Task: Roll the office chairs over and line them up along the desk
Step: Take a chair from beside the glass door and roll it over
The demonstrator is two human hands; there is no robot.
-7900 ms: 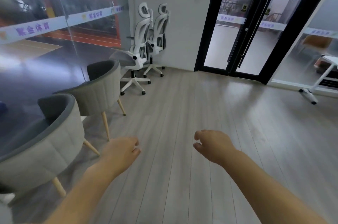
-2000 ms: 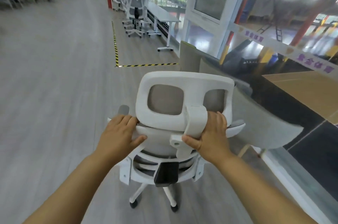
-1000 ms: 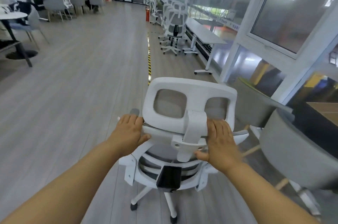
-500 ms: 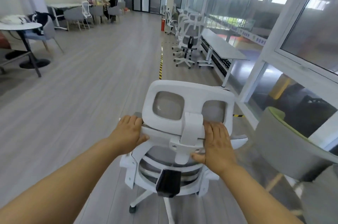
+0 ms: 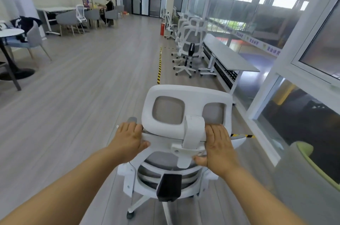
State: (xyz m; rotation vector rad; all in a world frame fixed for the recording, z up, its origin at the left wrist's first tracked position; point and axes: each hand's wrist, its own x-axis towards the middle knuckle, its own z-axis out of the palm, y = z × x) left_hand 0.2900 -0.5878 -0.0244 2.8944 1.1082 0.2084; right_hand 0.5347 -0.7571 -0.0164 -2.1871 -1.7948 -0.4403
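One white office chair (image 5: 161, 160), grey mesh; left hand (image 5: 128, 142), right hand (image 5: 219, 147) gripping back.

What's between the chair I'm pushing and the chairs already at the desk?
Only bare floor, in the head view, separates the chair from the row at the desk. A black-yellow tape line runs just left of that path.
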